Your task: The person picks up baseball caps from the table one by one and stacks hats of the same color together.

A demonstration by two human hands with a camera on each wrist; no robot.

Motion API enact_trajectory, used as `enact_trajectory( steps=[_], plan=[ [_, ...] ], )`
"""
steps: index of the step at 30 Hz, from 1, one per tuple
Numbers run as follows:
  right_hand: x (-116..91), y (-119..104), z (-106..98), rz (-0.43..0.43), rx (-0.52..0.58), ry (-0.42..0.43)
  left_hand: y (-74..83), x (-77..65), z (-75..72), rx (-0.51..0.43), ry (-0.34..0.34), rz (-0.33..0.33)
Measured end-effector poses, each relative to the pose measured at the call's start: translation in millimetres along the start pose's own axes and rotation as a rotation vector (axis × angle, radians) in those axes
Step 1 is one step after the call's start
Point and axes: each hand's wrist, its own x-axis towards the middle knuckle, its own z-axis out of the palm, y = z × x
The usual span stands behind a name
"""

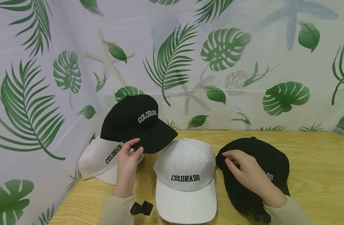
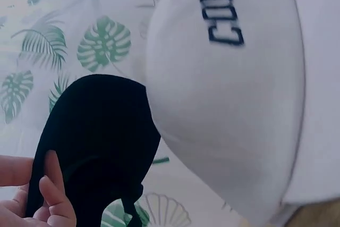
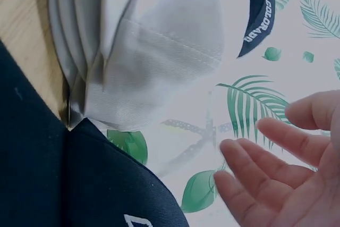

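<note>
My left hand (image 1: pixel 127 167) pinches the brim of a black cap (image 1: pixel 127 120) lettered COLORADO in white. That cap is tilted, its brim toward the right, and overlaps a white cap (image 1: pixel 94 157) at the left in the head view. In the left wrist view, the thumb and fingers lie on either side of the black brim (image 2: pixel 101 115). My right hand (image 1: pixel 248 173) hovers over another black cap (image 1: pixel 277 159) and holds nothing, its fingers loosely bent. Part of that cap's lettering is hidden behind the hand. Between the hands sits a white COLORADO cap (image 1: pixel 186 161), brim toward me.
The caps stand on a wooden table (image 1: pixel 318 175). Several layered brims (image 3: pixel 79 30) show under the middle white cap in the right wrist view. A leaf-printed cloth (image 1: pixel 239 18) hangs behind the table and along its left side.
</note>
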Motion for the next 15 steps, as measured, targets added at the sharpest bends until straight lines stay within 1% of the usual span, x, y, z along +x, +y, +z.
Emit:
enact_trajectory(
  steps=[3,5,8,11,15],
  plan=[
    [0,0,-5,0.059,0.099,-0.005,3.2,-8.1,8.2,-0.016,-0.062,0.010],
    [0,2,-8,0.121,0.210,-0.036,4.3,-13.8,14.4,-0.027,-0.114,0.022],
    [0,6,-13,0.211,0.411,-0.093,5.1,-22.2,23.2,-0.052,-0.204,0.036],
    [0,9,-16,0.267,0.579,-0.129,5.4,-29.7,32.3,-0.093,-0.297,0.022],
    [-1,14,-19,0.330,0.691,-0.152,6.0,-38.9,47.8,-0.141,-0.408,-0.020]
  ],
)
